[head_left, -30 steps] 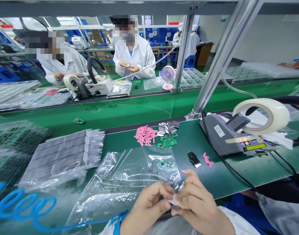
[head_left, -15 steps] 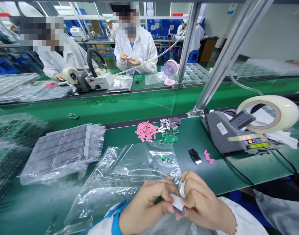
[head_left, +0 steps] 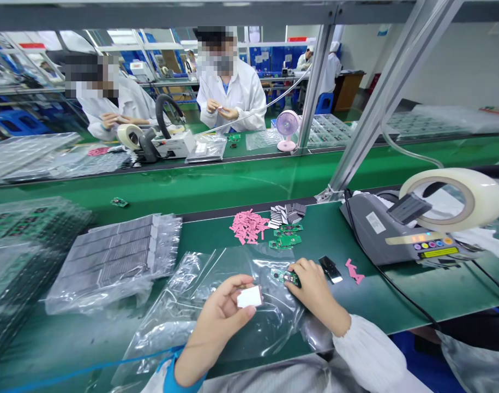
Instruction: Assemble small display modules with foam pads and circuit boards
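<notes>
Two hands, now working apart: half a second ago both sat together on the white piece [head_left: 250,296], now only the left does. Clock below is centred on that piece, 12 pointing away from the wearer.

Left hand [head_left: 222,311]: clamped, thumb and fingers pinching the white piece by its edges, broad white face turned up to the camera, pinkish edge on its right side. Piece is held over the clear plastic sheet [head_left: 216,262].

Right hand [head_left: 310,289]: gone to 2 o'clock, onto the lone circuit board [head_left: 278,274]. Thumb and fingertips sit about the board's right end, left end exposed. Can't tell whether they've clamped or are just touching; board looks flat over the sheet.

My read: two-handed handling of the white piece is paused, left is carrying it alone, and the board is now the second part in play.

Around: pink strips [head_left: 248,226] piled at 12, striped pieces [head_left: 290,214] and more green boards [head_left: 288,240] at 1. Black piece [head_left: 330,269] and pink scraps [head_left: 354,271] between 2 and 3, grey machine [head_left: 380,232] further out that way. Bagged grey stack [head_left: 114,254] between 9 and 10. All of these look unmoved.
</notes>
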Demonstrator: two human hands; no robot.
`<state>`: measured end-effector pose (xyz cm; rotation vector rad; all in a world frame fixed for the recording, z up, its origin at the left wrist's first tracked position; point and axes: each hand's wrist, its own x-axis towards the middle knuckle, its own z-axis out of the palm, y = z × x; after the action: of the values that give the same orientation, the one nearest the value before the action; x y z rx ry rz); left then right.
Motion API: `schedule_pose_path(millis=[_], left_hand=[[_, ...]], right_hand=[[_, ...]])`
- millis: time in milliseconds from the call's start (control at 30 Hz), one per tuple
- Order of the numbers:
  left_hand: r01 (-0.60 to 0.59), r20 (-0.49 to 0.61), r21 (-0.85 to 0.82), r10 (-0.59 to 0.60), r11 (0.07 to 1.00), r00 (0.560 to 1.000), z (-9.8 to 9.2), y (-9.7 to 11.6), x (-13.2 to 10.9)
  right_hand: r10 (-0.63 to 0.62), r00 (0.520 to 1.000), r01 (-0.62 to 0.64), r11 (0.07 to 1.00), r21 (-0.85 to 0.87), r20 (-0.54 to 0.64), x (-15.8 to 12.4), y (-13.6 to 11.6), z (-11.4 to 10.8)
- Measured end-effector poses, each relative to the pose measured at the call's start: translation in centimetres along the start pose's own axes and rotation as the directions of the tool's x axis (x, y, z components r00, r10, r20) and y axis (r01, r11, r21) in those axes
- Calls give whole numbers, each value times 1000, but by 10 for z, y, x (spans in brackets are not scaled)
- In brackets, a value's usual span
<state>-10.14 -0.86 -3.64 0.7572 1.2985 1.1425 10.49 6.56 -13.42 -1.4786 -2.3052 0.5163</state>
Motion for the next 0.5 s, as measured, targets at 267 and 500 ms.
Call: schedule_pose_path(millis=[267, 500], left_hand=[[-30, -55, 65, 34, 997, 998, 13, 2, 4], [-101, 28, 164, 98, 981, 995, 25, 1, -5]], right_hand=[[5, 998, -5, 1000, -3, 68, 1, 1, -8], [-76, 996, 82, 969, 233, -34, -15, -6, -64]])
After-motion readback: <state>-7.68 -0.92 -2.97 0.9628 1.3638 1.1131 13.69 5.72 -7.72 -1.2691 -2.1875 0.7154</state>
